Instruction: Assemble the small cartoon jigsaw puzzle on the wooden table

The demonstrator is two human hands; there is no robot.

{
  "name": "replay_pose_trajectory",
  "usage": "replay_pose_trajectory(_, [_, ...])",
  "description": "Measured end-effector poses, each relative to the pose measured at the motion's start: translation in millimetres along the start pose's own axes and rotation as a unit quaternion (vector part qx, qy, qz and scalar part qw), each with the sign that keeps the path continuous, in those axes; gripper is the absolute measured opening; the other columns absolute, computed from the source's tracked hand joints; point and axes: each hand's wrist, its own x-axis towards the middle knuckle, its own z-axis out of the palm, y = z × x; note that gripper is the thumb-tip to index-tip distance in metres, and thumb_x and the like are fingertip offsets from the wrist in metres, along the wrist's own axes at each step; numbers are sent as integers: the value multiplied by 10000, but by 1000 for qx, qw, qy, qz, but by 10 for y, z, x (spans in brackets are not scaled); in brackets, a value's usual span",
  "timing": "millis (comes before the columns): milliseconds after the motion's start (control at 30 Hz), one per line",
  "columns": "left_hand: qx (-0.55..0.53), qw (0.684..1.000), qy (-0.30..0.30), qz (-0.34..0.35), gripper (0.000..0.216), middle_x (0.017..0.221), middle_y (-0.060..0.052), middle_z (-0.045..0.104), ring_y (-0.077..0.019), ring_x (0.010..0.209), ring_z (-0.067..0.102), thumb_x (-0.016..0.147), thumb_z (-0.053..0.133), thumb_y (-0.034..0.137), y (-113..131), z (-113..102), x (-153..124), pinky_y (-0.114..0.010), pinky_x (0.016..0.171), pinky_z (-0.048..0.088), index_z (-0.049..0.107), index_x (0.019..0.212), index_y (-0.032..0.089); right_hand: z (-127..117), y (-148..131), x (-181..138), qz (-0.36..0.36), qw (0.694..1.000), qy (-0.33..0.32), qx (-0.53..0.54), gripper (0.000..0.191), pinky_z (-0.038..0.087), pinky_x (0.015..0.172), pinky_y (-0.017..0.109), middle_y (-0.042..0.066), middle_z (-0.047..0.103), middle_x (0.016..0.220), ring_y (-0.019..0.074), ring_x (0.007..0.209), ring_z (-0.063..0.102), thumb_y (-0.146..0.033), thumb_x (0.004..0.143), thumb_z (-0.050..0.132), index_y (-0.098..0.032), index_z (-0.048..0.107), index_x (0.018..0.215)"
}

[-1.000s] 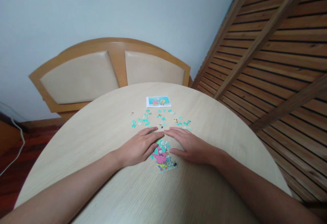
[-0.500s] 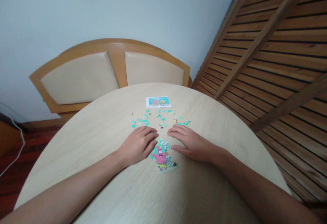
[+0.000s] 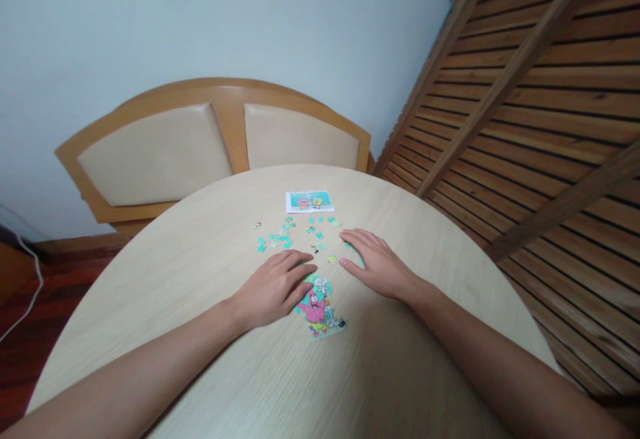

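Note:
A partly joined cartoon puzzle point(image 3: 320, 305) lies flat on the round light-wood table point(image 3: 210, 272) in front of me. My left hand point(image 3: 273, 287) rests palm down on the puzzle's left edge, fingers stretched out. Farther back and to the right, my right hand point(image 3: 376, 263) lies flat with fingers spread over some loose teal pieces point(image 3: 280, 237) scattered beyond the puzzle. One small loose piece point(image 3: 332, 259) sits between the two hands. Neither hand grips anything.
A small reference picture card point(image 3: 309, 201) lies at the table's far side. A wooden bench with two cream cushions point(image 3: 210, 145) stands behind the table. Slatted wooden panels point(image 3: 540, 92) rise on the right, and a white cable point(image 3: 27, 279) runs at far left.
My right hand has slid off the joined puzzle, forward and right onto the loose pieces. The left hand stays on the puzzle's left edge.

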Motion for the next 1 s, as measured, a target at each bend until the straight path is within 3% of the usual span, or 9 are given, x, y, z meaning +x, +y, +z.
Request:
replay_pose_trajectory(267, [-6,1000,4,1,296,1292,-138,595,-277,1213,550,1020,475,299,31,31,29,-478,1051,471,611,1249,171,6,7,204,52,996,-48,-53,704,364,1089,550,77,346,1612,346,1359,428,-612,932,484,-232,405,1519])
replay_pose_trajectory(467, [-7,1000,7,2,307,1293,-138,592,-276,1213,550,1027,464,313,27,32,31,-481,1044,477,591,1275,182,25,-2,240,102,992,-37,-68,725,365,1067,539,94,461,1544,359,1324,437,-606,936,467,-204,372,1532])
replay_pose_trajectory(633, [-12,1000,3,-3,309,1297,-137,591,-277,1221,547,1025,467,311,31,30,23,-478,1051,473,587,1281,186,39,19,225,126,989,-16,-80,687,364,1066,528,126,464,1532,356,1337,432,-615,940,452,-206,442,1492])
replay_pose_trajectory(800, [-10,1000,0,0,309,1308,-136,587,-276,1224,545,1023,470,304,32,36,26,-479,1057,468,582,1284,183,55,65,221,62,995,-51,-58,623,278,1127,565,78,379,1597,362,1439,314,-570,982,388,-237,434,1507])
replay_pose_trajectory(1000, [-18,999,3,31,304,1299,-125,603,-260,1229,548,1033,454,283,30,7,24,-459,1052,464,585,1291,193,8,27,210,-46,998,-35,-18,536,247,1139,551,90,575,1445,342,1445,321,-497,978,475,-223,517,1438])
